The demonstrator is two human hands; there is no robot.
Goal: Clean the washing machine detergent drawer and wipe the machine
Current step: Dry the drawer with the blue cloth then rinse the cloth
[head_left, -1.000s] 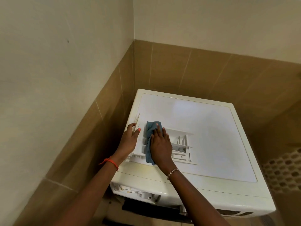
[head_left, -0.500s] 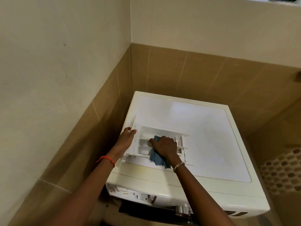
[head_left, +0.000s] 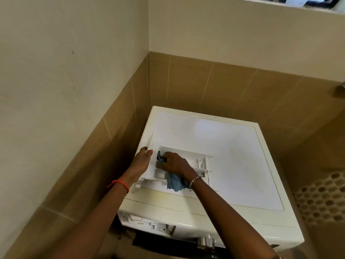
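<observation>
On washer top (head_left: 214, 156): drawer (head_left: 186, 161) lies flat; left hand (head_left: 142, 161) grips its left edge; right hand (head_left: 175, 164) clenched around blue cloth (head_left: 175, 183) inside compartment

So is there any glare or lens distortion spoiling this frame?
Head view: a soft sheen on the washing machine top, nothing hidden; wide-angle bending leans the walls; the right hand and blue cloth look slightly soft.

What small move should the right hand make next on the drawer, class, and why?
Probably drag the blue cloth rightward along the detergent drawer: the right hand presses it into the left compartment, the left hand steadies the drawer's edge, and the right-side dividers look unreached.
</observation>
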